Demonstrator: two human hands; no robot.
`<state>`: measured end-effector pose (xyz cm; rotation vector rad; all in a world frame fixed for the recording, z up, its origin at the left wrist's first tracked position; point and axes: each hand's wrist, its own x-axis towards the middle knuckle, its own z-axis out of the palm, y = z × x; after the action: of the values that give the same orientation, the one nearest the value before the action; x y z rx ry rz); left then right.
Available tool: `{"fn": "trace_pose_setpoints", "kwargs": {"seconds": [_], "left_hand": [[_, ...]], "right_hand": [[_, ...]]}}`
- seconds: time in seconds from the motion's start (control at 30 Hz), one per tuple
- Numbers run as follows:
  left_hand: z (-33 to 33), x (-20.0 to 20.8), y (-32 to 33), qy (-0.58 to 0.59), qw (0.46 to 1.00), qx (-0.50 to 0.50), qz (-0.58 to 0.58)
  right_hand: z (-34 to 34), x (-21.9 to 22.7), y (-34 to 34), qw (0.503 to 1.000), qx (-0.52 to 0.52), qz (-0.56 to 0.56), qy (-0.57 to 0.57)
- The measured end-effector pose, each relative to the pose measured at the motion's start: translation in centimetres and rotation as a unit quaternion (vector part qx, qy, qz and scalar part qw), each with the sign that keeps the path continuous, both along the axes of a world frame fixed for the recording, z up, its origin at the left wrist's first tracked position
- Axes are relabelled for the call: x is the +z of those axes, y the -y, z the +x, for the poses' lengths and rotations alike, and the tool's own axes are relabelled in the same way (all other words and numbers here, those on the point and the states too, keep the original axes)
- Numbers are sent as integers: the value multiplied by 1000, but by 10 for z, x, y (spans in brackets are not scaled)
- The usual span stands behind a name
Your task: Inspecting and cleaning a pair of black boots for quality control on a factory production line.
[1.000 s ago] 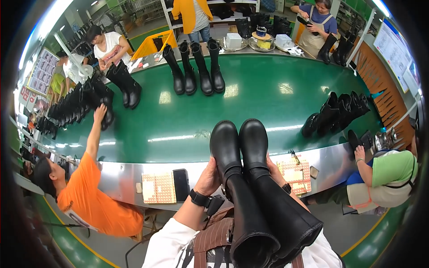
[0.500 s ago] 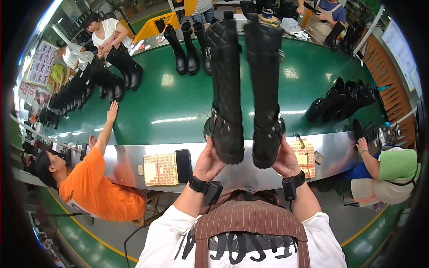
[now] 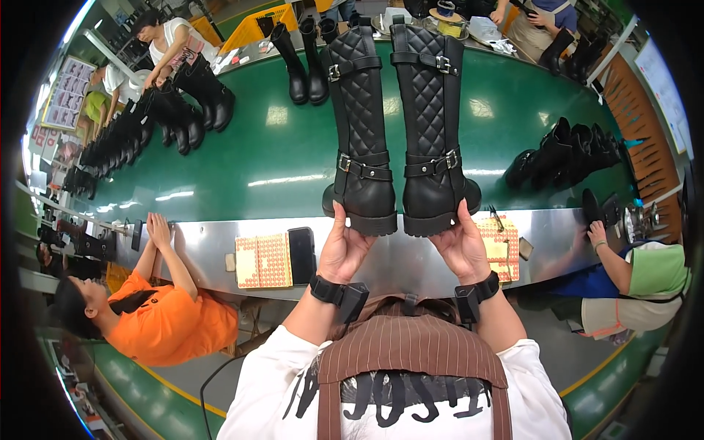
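Observation:
A pair of tall black boots with quilted shafts and buckled straps stands side by side in front of me. My left hand (image 3: 345,248) grips the left boot (image 3: 359,132) low at its heel, thumb up along the outer side and the other fingers under the sole. In the same way my right hand (image 3: 460,246) holds the right boot (image 3: 431,132) by heel and sole. Both boots are upright, close together, with a narrow gap between them. Their heels and buckles face me, while the toes are mostly hidden behind.
On the metal edge lie a patterned sticker sheet (image 3: 263,260), a black phone (image 3: 301,257) and a second sheet (image 3: 497,249) with small scissors. More boots stand on the green table (image 3: 279,154) at left (image 3: 180,121), back and right (image 3: 561,158). Co-workers sit on both sides, one in orange (image 3: 169,326).
Both boots have turned so their quilted, buckled sides show toward me, and my hands have risen slightly. The orange-clad co-worker has drawn an outstretched arm back and joined both hands.

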<state>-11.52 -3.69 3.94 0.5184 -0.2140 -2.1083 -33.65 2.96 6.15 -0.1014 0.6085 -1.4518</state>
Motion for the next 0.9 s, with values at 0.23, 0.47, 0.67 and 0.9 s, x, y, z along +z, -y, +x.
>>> {"fn": "trace_pose_setpoints", "kwargs": {"seconds": [0.23, 0.47, 0.67, 0.9], "left_hand": [[-3, 4, -3, 52, 999, 7, -15], [-5, 6, -4, 68, 998, 4, -1], [-6, 3, -7, 66, 998, 2, -22], [-8, 2, -11, 74, 996, -10, -49]], "right_hand": [[0, -2, 1, 999, -4, -25, -30], [0, -4, -1, 999, -15, -7, -49], [-1, -7, -3, 999, -29, -4, -40], [-2, -4, -7, 997, -36, -10, -61]]}}
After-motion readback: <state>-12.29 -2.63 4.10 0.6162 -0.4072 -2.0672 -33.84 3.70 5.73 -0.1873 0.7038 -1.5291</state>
